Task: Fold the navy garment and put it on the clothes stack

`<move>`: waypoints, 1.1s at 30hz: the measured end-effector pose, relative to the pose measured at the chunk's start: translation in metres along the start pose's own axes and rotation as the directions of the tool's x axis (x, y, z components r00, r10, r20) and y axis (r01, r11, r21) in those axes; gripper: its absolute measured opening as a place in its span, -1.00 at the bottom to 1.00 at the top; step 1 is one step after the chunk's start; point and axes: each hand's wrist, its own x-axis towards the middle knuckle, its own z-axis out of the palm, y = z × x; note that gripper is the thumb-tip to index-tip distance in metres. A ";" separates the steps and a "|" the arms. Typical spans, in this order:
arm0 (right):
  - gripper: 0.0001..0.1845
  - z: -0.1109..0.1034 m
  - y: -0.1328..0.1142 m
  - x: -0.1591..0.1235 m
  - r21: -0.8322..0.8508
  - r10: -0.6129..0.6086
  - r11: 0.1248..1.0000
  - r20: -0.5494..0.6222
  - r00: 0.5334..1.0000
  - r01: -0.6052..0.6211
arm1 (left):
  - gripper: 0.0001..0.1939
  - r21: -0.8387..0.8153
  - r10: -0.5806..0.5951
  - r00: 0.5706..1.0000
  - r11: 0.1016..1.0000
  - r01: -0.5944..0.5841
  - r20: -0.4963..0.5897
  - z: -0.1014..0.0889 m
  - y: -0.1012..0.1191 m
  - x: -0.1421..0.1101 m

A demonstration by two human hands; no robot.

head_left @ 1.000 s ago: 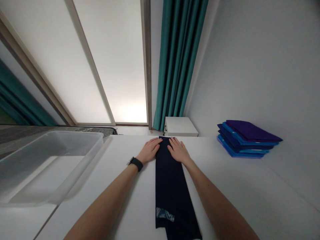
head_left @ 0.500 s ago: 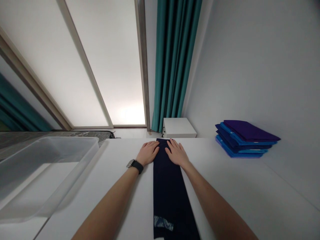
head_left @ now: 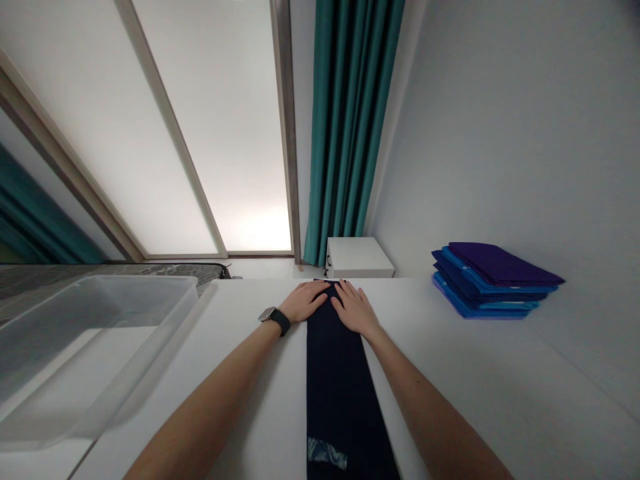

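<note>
A long strip of folded dark navy cloth point(head_left: 337, 387) lies lengthwise on the white table point(head_left: 260, 413), running from the far edge toward me. A patterned bluish patch point(head_left: 327, 453) shows near its close end. My left hand point(head_left: 304, 301), with a dark watch on the wrist, rests flat over the far left part of the cloth, fingers pointing right. Beside it, my right hand point(head_left: 354, 307) lies flat on the cloth's far right side, fingers spread. Both hands press the fabric from above and grip nothing. The garment's kind cannot be made out.
On the left stands a clear plastic bin point(head_left: 150, 373). A stack of folded blue and purple cloths point(head_left: 495, 283) sits at the right by the wall. Beyond the far edge are a small white cabinet point(head_left: 357, 253) and a green curtain point(head_left: 350, 133).
My left hand has slid to the right across the cloth, closer to my right hand. The right hand and the cloth have hardly moved.
</note>
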 end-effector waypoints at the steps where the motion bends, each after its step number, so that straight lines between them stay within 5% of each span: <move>1: -0.34 0.000 0.000 0.000 0.001 0.000 1.000 0.004 1.000 0.000 | -0.52 0.005 0.002 1.000 1.000 -0.002 0.011 0.000 -0.001 0.003; 14: -0.33 -0.002 -0.002 -0.002 0.002 0.015 1.000 -0.013 1.000 -0.015 | -0.50 0.083 -0.185 0.982 0.980 0.181 0.038 0.004 -0.005 0.006; 33: -0.32 -0.001 -0.001 -0.002 0.001 0.024 1.000 -0.025 0.999 -0.024 | -0.48 0.105 -0.258 0.966 0.960 0.260 -0.027 0.002 -0.014 -0.006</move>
